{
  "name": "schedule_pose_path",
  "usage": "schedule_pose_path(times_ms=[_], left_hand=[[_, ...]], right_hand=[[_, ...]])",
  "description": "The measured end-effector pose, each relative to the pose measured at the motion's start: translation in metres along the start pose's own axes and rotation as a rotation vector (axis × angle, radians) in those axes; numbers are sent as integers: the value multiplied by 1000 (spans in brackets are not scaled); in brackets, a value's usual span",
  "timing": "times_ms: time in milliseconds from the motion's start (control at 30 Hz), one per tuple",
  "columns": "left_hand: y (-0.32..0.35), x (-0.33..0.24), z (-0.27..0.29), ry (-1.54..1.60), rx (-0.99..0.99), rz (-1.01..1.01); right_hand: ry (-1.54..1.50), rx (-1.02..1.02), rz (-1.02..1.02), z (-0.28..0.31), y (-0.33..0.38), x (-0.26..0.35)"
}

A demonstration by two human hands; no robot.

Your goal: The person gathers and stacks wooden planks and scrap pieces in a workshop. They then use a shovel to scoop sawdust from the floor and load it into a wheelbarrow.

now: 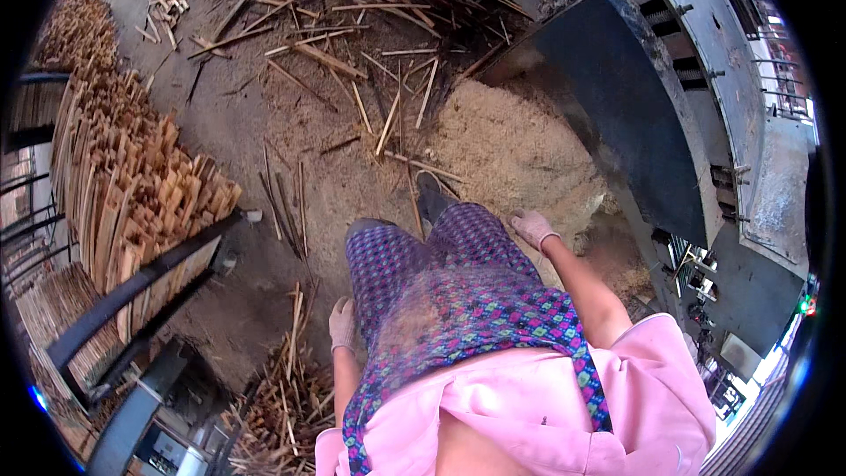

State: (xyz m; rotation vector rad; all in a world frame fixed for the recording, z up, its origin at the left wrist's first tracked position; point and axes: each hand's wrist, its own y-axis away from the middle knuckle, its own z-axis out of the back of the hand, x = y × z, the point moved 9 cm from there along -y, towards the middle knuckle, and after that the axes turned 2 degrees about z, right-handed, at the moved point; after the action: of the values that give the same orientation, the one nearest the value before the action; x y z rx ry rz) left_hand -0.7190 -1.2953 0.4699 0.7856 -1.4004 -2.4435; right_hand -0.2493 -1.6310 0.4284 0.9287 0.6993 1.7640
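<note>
Our pink shirt (529,405) hangs nearest, our gloved left hand (342,324) empty above wood scraps (286,405), right hand (534,228) loosely open beside the sawdust pile (515,154).

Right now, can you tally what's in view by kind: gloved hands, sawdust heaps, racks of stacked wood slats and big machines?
Gloved hands: 2, left hand and right hand, both holding nothing
Sawdust heap: 1
Rack of stacked wood slats: 1
Large grey machine: 1
Total: 5
Loose sticks on the floor are too many to count.

Rough split wood sticks (132,185), powdery matt sawdust heap (515,154), dull painted metal machine (696,97), and knitted cloth gloves are shown.
</note>
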Motion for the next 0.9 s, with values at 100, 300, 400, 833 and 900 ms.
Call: schedule_pose_path(times_ms=[100, 300, 400, 833, 900], left_hand=[[-25, -9, 31, -87, 32, 85], [-126, 2, 114, -501, 138, -9], [-151, -54, 154, -242, 205, -29], [-399, -196, 341, -669, 73, -645], [-390, -261, 319, -383, 157, -415]], right_hand=[[-99, -14, -16, 3, -14, 33], [-249, -63, -165, -19, -23, 104], [-165, -93, -124, -44, -18, 154], [-472, -236, -48, -109, -28, 332], [-379, -312, 28, -131, -25, 329]])
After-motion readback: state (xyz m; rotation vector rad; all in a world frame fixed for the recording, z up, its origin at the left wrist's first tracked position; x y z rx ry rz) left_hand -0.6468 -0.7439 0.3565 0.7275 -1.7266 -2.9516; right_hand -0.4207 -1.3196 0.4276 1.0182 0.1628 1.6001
